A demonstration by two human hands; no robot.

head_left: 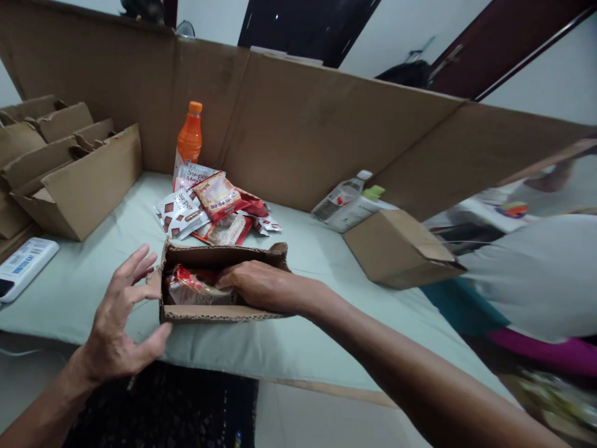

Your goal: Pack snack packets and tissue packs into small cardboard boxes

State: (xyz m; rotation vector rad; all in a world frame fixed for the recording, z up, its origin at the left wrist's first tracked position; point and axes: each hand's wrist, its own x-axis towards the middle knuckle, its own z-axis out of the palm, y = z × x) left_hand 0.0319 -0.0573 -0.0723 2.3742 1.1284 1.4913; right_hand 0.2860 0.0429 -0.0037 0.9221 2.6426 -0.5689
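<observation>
An open cardboard box [224, 314] sits near the front edge of the cloth-covered table. A red and white snack packet [186, 287] lies inside it. My right hand [261, 285] reaches into the box from the right, its fingers closed on the packet's right end; the fingertips are partly hidden. My left hand [124, 317] is open beside the box's left end, fingers spread and thumb apart, holding nothing. Just behind the box is a pile of sachets, among them a white and brown one [181, 211] and a red and cream one [217, 196].
An orange drink bottle [189, 137] stands behind the sachets, before a tall cardboard wall [298, 124]. Several cardboard boxes [97, 180] are at left, near a white device [28, 264]. At right, a tilted box [401, 246] has a clear bottle [342, 196] by it. A person [536, 274] is beyond.
</observation>
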